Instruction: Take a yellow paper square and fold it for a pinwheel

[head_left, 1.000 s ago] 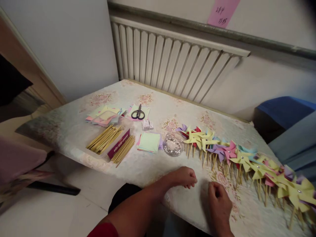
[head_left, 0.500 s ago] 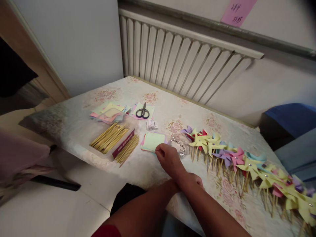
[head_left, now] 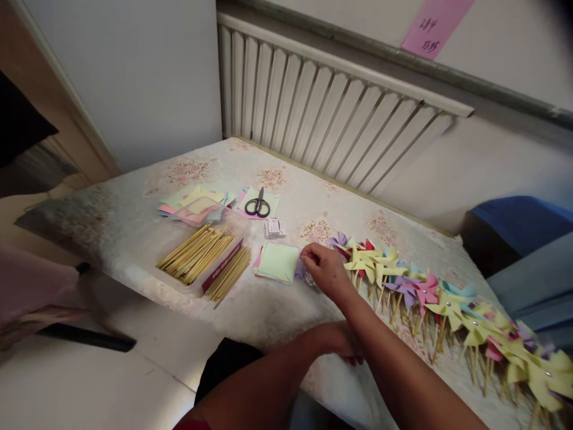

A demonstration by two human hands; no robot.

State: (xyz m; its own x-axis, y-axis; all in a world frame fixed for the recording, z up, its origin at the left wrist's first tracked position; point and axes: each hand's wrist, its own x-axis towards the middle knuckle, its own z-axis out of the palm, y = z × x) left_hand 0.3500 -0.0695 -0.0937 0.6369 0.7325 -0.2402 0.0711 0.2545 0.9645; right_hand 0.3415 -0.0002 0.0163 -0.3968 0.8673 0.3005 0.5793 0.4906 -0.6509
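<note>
The right hand [head_left: 326,270], fingers curled, hides most of the clear dish [head_left: 308,277] between the paper stack [head_left: 277,261] and the pinwheels [head_left: 364,260]; its grip cannot be told, nor the left hand's [head_left: 344,340], below the right forearm. A low wrist could tip the dish.

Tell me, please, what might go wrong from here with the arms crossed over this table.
The right hand largely hides the small shiny pieces, so a clumsy touch might scatter some.
The right forearm crosses in front of the left hand, partly covering it, so the two could bump.
The pinwheels crowd close to that forearm, and a sideways sweep might disturb them.
</note>
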